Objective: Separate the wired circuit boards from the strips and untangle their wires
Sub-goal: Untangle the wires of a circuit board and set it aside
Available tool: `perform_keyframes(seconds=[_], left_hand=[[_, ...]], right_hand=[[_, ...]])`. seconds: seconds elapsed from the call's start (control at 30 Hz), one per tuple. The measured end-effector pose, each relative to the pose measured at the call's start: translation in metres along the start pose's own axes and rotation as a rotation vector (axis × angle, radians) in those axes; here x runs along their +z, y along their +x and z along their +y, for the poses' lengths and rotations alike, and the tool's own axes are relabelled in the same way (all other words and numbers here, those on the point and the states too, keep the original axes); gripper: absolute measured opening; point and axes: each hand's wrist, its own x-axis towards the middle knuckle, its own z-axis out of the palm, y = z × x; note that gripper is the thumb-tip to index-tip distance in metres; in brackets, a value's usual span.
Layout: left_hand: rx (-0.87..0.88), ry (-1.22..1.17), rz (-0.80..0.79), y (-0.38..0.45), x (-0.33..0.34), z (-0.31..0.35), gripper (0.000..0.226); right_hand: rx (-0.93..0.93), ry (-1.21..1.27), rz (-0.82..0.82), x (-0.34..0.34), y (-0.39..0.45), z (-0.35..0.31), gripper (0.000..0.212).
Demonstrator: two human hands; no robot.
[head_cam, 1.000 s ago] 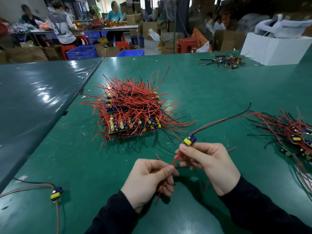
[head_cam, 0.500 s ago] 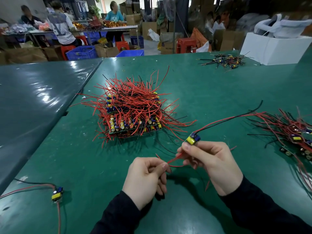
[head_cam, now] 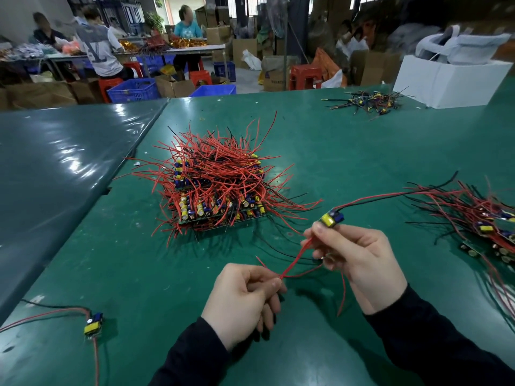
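Two hands (head_cam: 245,299), one board (head_cam: 331,218), three piles (head_cam: 217,188).

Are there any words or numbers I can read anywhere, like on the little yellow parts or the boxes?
None can be read for sure.
Grey shirt of the person at the far table: big pale marks, perhaps letters, too blurred to read.
Cardboard box on the floor: dark print, too small and blurred.
Small circuit board held by the right hand: no readable marking.
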Motion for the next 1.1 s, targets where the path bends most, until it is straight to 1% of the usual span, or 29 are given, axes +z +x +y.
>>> perform_keyframes(seconds=[0.07, 0.13, 0.17, 0.27, 0.3, 0.37, 0.4, 0.47, 0.5, 0.53, 0.57, 0.6, 0.63, 0.7, 0.73, 0.77, 0.8, 0.83, 0.87, 0.9, 0.93, 0.97, 1.03, 1.1], left_hand=[[0.001, -0.002, 0.067, 0.0, -0.001, -0.002, 0.024], [0.001, -0.041, 0.1, 0.002, -0.003, -0.002, 0.023], [-0.005, -0.052, 0.098, 0.002, -0.003, -0.002, 0.024], [-0.03, -0.033, 0.085, 0.002, -0.002, -0.002, 0.034], [-0.031, -0.01, 0.103, 0.002, -0.001, -0.003, 0.037], [0.008, 0.101, 0.165, 0.002, 0.0, -0.003, 0.043], [0.045, 0.21, 0.206, 0.002, 0.0, -0.004, 0.046], [0.13, 0.437, 0.267, 0.003, -0.002, -0.004, 0.05], [0.154, 0.487, 0.277, 0.002, -0.003, -0.004, 0.051], [0.157, 0.502, 0.27, 0.002, -0.003, -0.004, 0.053], [0.133, 0.499, 0.229, 0.003, -0.004, -0.004, 0.054], [0.079, 0.44, 0.132, 0.003, -0.005, -0.004, 0.055], [0.019, 0.334, -0.033, 0.002, -0.007, -0.002, 0.055], [-0.046, 0.123, -0.479, -0.002, -0.012, 0.004, 0.052], [-0.043, 0.083, -0.654, -0.005, -0.016, 0.009, 0.052], [-0.036, 0.083, -0.753, -0.007, -0.019, 0.013, 0.056], [-0.028, 0.117, -0.758, -0.008, -0.021, 0.015, 0.062], [-0.027, 0.165, -0.667, -0.007, -0.021, 0.018, 0.067], [-0.025, 0.21, -0.522, -0.006, -0.021, 0.019, 0.067], [-0.019, 0.225, -0.369, -0.005, -0.02, 0.018, 0.063], [-0.005, 0.181, -0.253, -0.004, -0.018, 0.018, 0.058], [0.023, 0.093, -0.191, -0.004, -0.015, 0.018, 0.053], [0.079, -0.117, -0.179, -0.003, -0.007, 0.015, 0.042], [0.072, -0.305, -0.219, -0.004, 0.001, 0.014, 0.033]], right_hand=[[-0.066, -0.073, -0.117, 0.007, -0.008, 0.002, 0.011], [-0.107, -0.088, -0.163, 0.01, -0.011, 0.001, 0.007], [-0.111, -0.068, -0.143, 0.009, -0.009, 0.0, 0.008], [-0.087, -0.004, -0.042, 0.001, -0.003, -0.005, 0.025], [-0.094, -0.013, -0.039, 0.0, -0.002, -0.005, 0.025], [-0.134, -0.072, -0.093, 0.002, -0.005, -0.003, 0.012], [-0.152, -0.105, -0.129, 0.005, -0.008, -0.002, 0.004], [-0.17, -0.142, -0.158, 0.007, -0.011, 0.001, 0.007], [-0.158, -0.127, -0.15, 0.006, -0.009, 0.002, 0.004], [-0.128, -0.093, -0.125, 0.006, -0.008, 0.0, 0.007], [-0.098, -0.057, -0.087, 0.003, -0.005, 0.0, 0.015], [-0.054, -0.018, -0.04, 0.002, -0.003, -0.002, 0.02], [-0.016, 0.006, 0.012, -0.001, 0.0, -0.002, 0.022], [0.076, 0.001, 0.069, -0.005, 0.005, -0.004, 0.021], [0.132, -0.017, 0.074, -0.006, 0.007, -0.005, 0.021], [0.191, -0.035, 0.056, -0.007, 0.009, -0.005, 0.023], [0.257, -0.045, 0.026, -0.007, 0.01, -0.005, 0.026], [0.315, -0.048, -0.014, -0.007, 0.01, -0.005, 0.028], [0.364, -0.044, -0.05, -0.007, 0.01, -0.005, 0.031], [0.394, -0.038, -0.083, -0.006, 0.009, -0.005, 0.031], [0.411, -0.028, -0.11, -0.005, 0.008, -0.005, 0.031], [0.411, -0.022, -0.133, -0.004, 0.007, -0.003, 0.031], [0.376, -0.017, -0.164, -0.003, 0.006, -0.001, 0.03], [0.328, -0.003, -0.206, 0.0, 0.003, 0.003, 0.03]])
